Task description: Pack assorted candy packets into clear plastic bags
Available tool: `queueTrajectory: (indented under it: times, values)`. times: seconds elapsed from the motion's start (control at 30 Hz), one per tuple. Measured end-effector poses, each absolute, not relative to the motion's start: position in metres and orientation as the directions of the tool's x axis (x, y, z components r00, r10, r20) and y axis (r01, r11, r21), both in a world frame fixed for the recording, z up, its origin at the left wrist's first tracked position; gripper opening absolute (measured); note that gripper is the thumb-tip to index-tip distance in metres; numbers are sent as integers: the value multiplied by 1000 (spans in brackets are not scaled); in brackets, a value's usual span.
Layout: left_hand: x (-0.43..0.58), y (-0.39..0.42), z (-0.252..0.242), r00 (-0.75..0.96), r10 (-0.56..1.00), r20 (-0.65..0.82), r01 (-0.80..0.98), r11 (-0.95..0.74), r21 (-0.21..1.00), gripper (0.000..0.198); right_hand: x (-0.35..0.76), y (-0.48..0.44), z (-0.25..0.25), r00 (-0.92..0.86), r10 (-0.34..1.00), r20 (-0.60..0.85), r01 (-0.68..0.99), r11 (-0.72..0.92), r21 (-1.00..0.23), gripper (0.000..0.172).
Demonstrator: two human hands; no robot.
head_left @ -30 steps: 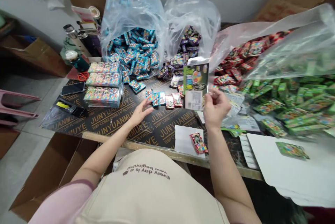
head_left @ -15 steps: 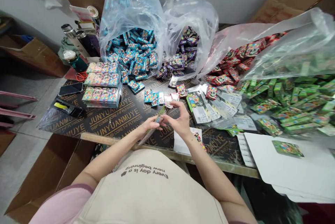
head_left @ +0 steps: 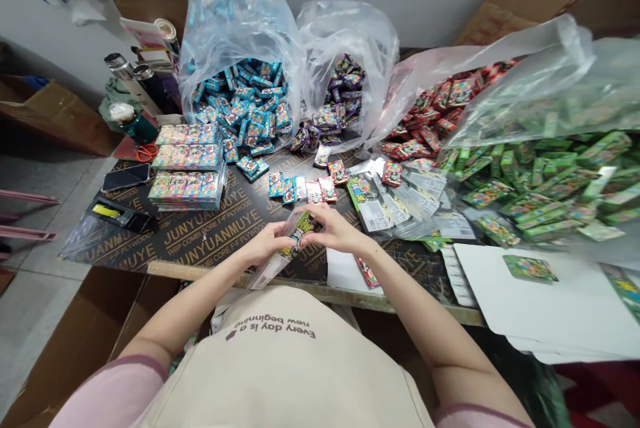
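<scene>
My left hand (head_left: pixel 264 244) and my right hand (head_left: pixel 334 228) meet over the dark plywood table top (head_left: pixel 210 231), both closed on a flat clear plastic sleeve with a green printed card (head_left: pixel 293 241) that slants down toward me. Just beyond my fingers lies a short row of small blue and red packets (head_left: pixel 300 188). A loose heap of empty printed sleeves (head_left: pixel 400 198) lies right of my right hand.
Open plastic bags hold blue packets (head_left: pixel 245 108), purple packets (head_left: pixel 340 101), red packets (head_left: pixel 440 115) and green packets (head_left: pixel 550 175). Stacked filled packs (head_left: pixel 187 171), a phone (head_left: pixel 126 177), scissors (head_left: pixel 145 151) and flasks (head_left: pixel 130 78) stand at left. White sheets (head_left: pixel 550 308) lie right; cardboard boxes (head_left: pixel 75 348) sit below.
My right hand brought the raised sleeve down from the right to the middle. My left hand left the row of packets and joined it on the sleeve, which now tilts flatter.
</scene>
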State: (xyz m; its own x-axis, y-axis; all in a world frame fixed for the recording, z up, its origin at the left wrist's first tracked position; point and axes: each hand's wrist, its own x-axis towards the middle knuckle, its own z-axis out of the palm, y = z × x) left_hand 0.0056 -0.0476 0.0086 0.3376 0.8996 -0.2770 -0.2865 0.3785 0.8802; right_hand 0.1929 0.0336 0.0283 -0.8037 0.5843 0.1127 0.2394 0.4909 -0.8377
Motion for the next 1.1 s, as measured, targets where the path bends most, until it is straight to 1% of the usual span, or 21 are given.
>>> queueTrajectory:
  times: [0.07,0.1,0.17,0.2,0.23,0.27,0.3,0.33,0.4,0.47,0.57,0.63,0.7,0.73,0.8,0.83,0.87,0.9,0.97,1.03,1.1]
  values:
    - [5,-47,6,292,904,-313,-281,393,875,38,195,37,24,-774,619,134,191,430,-882,52]
    - [4,-46,5,259,909,-326,-288,394,873,37,196,38,20,-724,671,158,179,405,-897,52]
    - [3,-43,4,184,916,-356,-308,398,864,37,195,38,11,-540,817,204,179,348,-920,57]
    - [2,-42,4,152,916,-371,-318,401,859,38,194,37,6,-434,878,200,169,297,-940,63]
    - [2,-41,5,130,915,-382,-328,403,855,39,192,34,1,-358,920,160,135,221,-966,69]
    - [3,-40,5,121,914,-386,-335,404,851,39,189,31,-4,-326,941,91,79,123,-989,73]
    - [4,-39,6,119,915,-386,-340,403,850,40,185,27,-9,-342,940,8,17,15,-1000,73]
    - [5,-39,6,119,917,-381,-341,399,851,40,182,24,-12,-388,919,-65,-36,-85,-996,70]
    - [9,-39,5,115,924,-365,-326,382,865,40,175,17,-15,-461,876,-141,-94,-207,-974,58]
    - [11,-38,4,95,940,-327,-266,341,902,39,172,15,-13,-438,886,-153,-104,-218,-970,47]
    - [9,-38,3,17,975,-221,-49,221,974,42,172,17,-3,-307,945,-115,-40,-133,-990,33]
    - [6,-39,2,-45,985,-165,84,169,982,49,172,18,2,-231,970,-73,4,-74,-997,28]
    - [4,-38,-1,-119,982,-146,97,158,983,52,172,16,3,-251,964,-83,-11,-89,-996,28]
    - [3,-38,-3,-170,975,-144,62,157,986,51,171,14,1,-316,942,-116,-31,-132,-991,34]
    - [2,-37,-8,-264,952,-157,-44,151,988,46,172,8,-5,-500,842,-202,-33,-252,-967,46]
    - [1,-36,-11,-287,941,-178,-99,155,983,44,173,5,-9,-571,785,-240,-10,-300,-954,47]
    - [1,-36,-13,-279,938,-206,-142,171,975,43,175,3,-13,-606,748,-270,17,-327,-945,43]
    - [1,-36,-14,-239,941,-239,-171,201,964,41,178,2,-17,-608,738,-291,36,-340,-940,39]
    - [1,-38,-16,-96,947,-306,-194,283,939,38,187,2,-22,-565,763,-314,34,-358,-933,34]
    - [2,-40,-17,30,937,-347,-192,346,918,37,195,5,-24,-555,759,-340,12,-401,-916,36]
    - [3,-42,-18,73,930,-359,-192,367,910,37,201,8,-26,-572,734,-366,11,-439,-898,38]
